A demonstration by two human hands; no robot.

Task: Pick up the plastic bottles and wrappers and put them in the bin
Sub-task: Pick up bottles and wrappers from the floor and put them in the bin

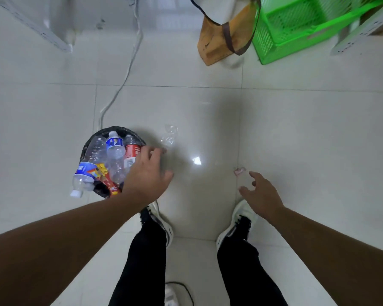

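Head view: the left hand (146,173) reaches palm-down over the bin's (91,140) right edge, grip loosely apart, empty. The bin is stuffed with bottles (115,157). Right of the bin, the right hand (262,193) spreads open above a clear bottle (243,178) on the floor (296,129).

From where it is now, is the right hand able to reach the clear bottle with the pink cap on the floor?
Probably yes. The right hand is open, fingers spread right beside the clear bottle, and nothing lies between them. The left hand is away by the bin.
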